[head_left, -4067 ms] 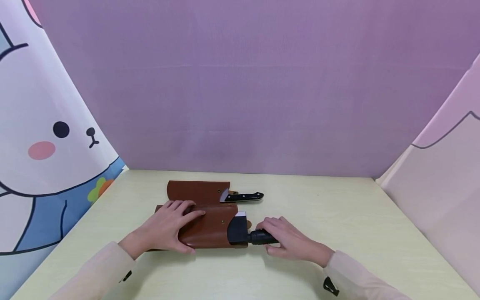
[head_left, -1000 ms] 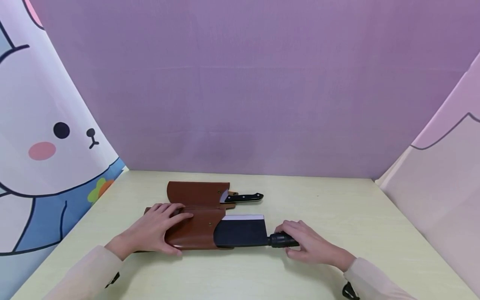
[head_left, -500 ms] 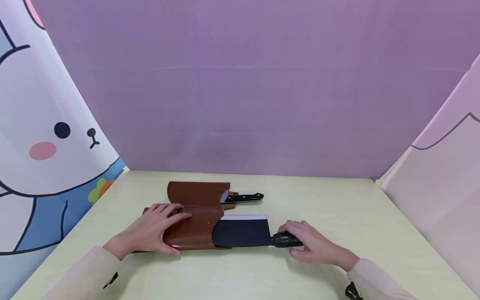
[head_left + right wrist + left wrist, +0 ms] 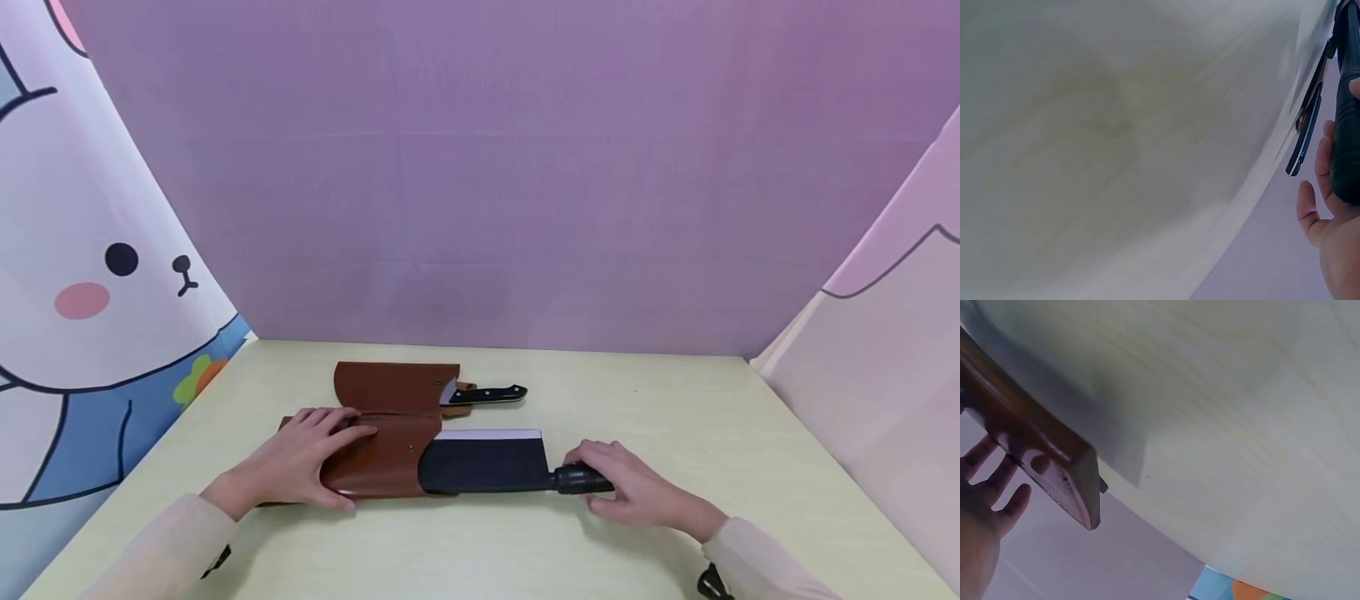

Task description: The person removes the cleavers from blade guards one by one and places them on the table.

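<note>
A brown leather knife sheath (image 4: 386, 462) lies at the front centre of the table. My left hand (image 4: 300, 458) holds its left part, thumb along the near edge and fingers over the top; the left wrist view shows fingertips against the leather sheath (image 4: 1029, 415). Out of the sheath's right end sticks a black-bladed cleaver (image 4: 487, 465) with a pale edge strip, its tip end still hidden inside. My right hand (image 4: 637, 492) grips the cleaver's black handle. In the right wrist view the ribbed handle (image 4: 1346, 144) stands against the palm.
Just behind lies a second brown sheath (image 4: 397, 385), with a small knife (image 4: 491, 395) in it, its black riveted handle pointing right. A purple backdrop (image 4: 525, 183) rises behind the table (image 4: 675, 417). Printed cloth panels (image 4: 150, 325) flank the sides.
The cleaver has slid right out of the sheath, from only a strip of blade showing to much of it. My right hand has moved right with it; left hand and sheath have shifted left.
</note>
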A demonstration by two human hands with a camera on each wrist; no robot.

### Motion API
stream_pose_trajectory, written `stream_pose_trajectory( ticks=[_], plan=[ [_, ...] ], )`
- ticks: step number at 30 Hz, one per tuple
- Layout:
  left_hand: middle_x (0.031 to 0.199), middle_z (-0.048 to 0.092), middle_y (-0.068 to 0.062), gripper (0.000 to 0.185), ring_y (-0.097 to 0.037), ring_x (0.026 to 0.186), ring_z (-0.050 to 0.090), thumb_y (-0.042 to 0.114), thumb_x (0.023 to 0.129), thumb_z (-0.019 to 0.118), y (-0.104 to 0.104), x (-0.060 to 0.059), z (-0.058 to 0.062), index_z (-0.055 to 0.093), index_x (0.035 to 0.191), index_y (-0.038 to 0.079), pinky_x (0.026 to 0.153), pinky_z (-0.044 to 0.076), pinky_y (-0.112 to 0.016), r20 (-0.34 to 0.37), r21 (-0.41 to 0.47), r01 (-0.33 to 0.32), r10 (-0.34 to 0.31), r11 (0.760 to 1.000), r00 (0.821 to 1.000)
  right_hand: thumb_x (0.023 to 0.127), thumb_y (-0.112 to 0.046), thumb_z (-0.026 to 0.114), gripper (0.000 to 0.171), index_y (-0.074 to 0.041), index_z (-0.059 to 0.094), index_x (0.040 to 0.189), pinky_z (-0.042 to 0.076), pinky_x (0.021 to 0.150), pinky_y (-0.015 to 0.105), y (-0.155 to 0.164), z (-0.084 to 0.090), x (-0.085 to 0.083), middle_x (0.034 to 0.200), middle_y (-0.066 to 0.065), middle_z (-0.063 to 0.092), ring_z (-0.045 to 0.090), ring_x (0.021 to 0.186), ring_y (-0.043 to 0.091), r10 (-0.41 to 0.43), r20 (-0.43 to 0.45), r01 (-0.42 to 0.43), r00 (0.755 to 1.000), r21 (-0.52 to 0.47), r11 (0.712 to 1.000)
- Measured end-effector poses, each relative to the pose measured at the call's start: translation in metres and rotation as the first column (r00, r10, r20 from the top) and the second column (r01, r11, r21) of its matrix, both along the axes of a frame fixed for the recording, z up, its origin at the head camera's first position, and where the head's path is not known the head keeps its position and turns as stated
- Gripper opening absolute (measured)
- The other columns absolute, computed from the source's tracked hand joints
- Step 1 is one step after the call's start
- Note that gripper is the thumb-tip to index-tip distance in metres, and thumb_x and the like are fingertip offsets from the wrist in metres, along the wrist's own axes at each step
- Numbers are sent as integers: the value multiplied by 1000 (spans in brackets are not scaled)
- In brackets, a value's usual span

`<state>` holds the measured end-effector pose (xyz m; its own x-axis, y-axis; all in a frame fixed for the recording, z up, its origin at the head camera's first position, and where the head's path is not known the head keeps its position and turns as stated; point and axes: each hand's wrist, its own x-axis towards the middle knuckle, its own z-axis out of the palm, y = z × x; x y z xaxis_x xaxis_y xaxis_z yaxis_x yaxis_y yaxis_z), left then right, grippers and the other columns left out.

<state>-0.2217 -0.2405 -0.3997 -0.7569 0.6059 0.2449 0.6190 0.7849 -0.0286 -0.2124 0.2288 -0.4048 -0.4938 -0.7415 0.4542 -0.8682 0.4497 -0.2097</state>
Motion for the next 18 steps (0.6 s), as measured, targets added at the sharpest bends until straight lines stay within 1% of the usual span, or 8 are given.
stream_pose_trajectory(
  ticks=[3, 10, 18],
  plan=[
    [134, 44, -6, 95, -28, 118, 44, 82, 56, 57, -1, 1, -1, 44, 135, 29, 93, 34, -54, 7, -4, -4, 4, 1000, 1000, 65, -7, 68, 47, -16, 55, 110, 35, 70, 22, 1, 0, 0, 99, -13, 57, 50, 83, 1, -5, 0, 5, 1000, 7, 1000],
    [133, 45, -6, 94, -28, 118, 43, 82, 56, 58, -1, 3, 0, 45, 134, 30, 92, 35, -53, 14, 6, -5, 5, 1000, 1000, 67, -7, 68, 46, -17, 54, 110, 34, 70, 22, 5, -2, 1, 98, -15, 56, 47, 81, 0, -23, 33, 22, 999, 27, 999],
    [133, 44, -4, 94, -27, 119, 43, 82, 56, 57, -3, 2, -2, 44, 134, 32, 92, 35, -53, 30, 9, -17, 17, 1000, 999, 66, -7, 68, 48, -18, 54, 110, 35, 69, 22, 9, -5, 0, 98, -16, 56, 48, 82, 0, -23, 24, 23, 999, 16, 1000]
  ],
)
